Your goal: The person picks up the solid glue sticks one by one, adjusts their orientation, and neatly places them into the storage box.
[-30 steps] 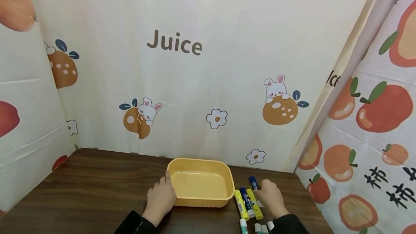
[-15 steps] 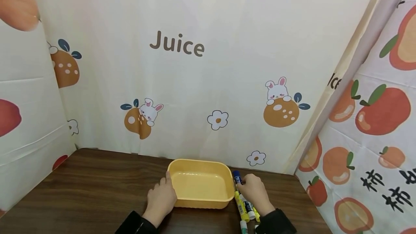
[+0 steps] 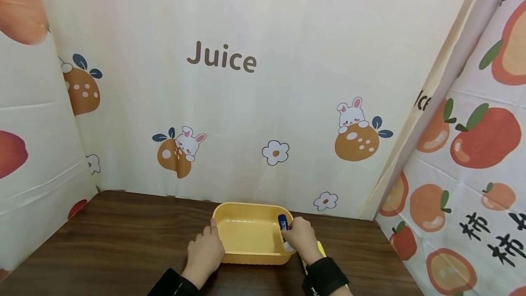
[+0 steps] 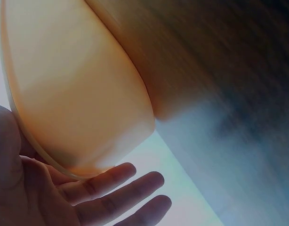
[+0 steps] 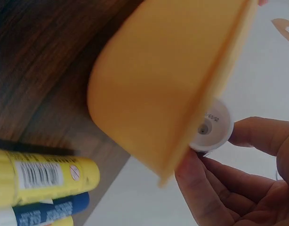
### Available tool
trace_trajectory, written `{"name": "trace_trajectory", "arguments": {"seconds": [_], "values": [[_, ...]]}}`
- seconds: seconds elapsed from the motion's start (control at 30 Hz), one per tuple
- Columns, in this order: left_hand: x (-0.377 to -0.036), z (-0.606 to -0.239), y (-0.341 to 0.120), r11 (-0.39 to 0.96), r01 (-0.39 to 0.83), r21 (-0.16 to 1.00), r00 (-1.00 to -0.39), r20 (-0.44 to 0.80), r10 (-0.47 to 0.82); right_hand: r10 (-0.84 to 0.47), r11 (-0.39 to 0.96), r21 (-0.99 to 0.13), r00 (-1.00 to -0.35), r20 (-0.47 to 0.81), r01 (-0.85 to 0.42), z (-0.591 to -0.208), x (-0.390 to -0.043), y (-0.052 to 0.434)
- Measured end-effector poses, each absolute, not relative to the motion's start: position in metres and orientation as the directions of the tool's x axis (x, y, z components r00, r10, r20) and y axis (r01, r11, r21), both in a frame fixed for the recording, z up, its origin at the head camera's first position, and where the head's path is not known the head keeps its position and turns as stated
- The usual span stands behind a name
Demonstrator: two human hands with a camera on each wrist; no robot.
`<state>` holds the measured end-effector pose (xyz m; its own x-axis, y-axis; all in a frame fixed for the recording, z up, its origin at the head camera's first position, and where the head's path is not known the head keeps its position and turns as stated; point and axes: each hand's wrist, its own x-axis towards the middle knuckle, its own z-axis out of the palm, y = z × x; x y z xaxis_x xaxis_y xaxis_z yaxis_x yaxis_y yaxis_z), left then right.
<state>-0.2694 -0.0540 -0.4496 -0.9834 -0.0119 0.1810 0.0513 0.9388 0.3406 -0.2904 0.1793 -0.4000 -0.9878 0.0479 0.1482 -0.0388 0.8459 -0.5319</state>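
A yellow plastic basin (image 3: 246, 258) stands on the dark wooden table. My left hand (image 3: 204, 249) rests against its left front corner, the index finger along the rim and the other fingers fairly straight in the left wrist view. My right hand (image 3: 302, 240) pinches a glue stick (image 3: 283, 222) with a blue cap and white base, over the right side of the basin. In the right wrist view the white base of this glue stick (image 5: 219, 129) shows between thumb and fingers, partly behind the basin's rim.
Right of the basin lie a yellow glue stick (image 5: 55, 175) and a blue-and-white glue stick (image 5: 52, 211), mostly hidden by my right arm in the head view. A printed curtain (image 3: 230, 104) hangs behind the table (image 3: 135, 236).
My right hand has carried the blue-capped glue stick leftward from the table on the right to over the basin. My left hand has stayed at the basin's corner.
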Motion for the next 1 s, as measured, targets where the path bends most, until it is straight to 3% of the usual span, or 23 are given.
{"name": "trace_trajectory", "arguments": {"seconds": [0.4, 0.67, 1.0], "values": [[-0.270, -0.447, -0.051, 0.934, 0.030, 0.357, -0.989, 0.143, -0.023, 0.046, 0.909, -0.416, -0.991, 0.125, -0.010, -0.419, -0.299, 0.163], [-0.271, -0.445, -0.051, 0.941, 0.025, 0.336, -0.989, 0.143, -0.024, 0.056, 0.918, -0.397, -0.988, 0.144, -0.006, -0.426, -0.302, 0.158], [-0.272, -0.448, -0.052, 0.937, 0.015, 0.349, -0.991, 0.132, -0.033, -0.016, 0.974, -0.218, -0.981, 0.193, -0.058, -0.441, -0.307, 0.153]]}}
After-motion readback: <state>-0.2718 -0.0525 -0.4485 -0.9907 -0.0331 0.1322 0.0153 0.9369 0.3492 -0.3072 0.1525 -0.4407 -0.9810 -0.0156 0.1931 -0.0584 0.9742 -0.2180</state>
